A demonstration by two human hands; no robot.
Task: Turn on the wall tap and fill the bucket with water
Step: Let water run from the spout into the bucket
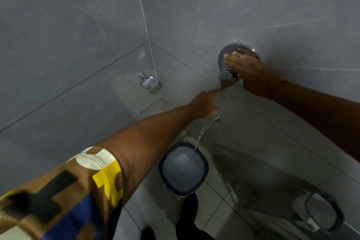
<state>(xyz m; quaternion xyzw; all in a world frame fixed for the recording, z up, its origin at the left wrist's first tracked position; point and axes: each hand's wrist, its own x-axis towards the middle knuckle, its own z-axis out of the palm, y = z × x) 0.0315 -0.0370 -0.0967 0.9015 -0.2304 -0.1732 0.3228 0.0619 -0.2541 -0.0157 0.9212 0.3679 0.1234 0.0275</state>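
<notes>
A chrome mixer plate (226,52) with a lever handle (225,78) is fixed to the grey tiled wall. My right hand (247,66) lies flat over the plate, fingers stretched out. My left hand (204,103) reaches to the lever's tip and touches it with the fingertips. Below, a chrome spout (209,124) sticks out of the wall, and a stream of water (197,141) runs from it. The water falls into a dark-rimmed grey bucket (165,169) on the floor, which holds bubbling water.
A chrome soap dish (149,82) hangs in the wall corner to the left. A second dark-rimmed container (339,216) stands on the floor tiles at the lower right. My dark shoe (188,212) is just in front of the bucket.
</notes>
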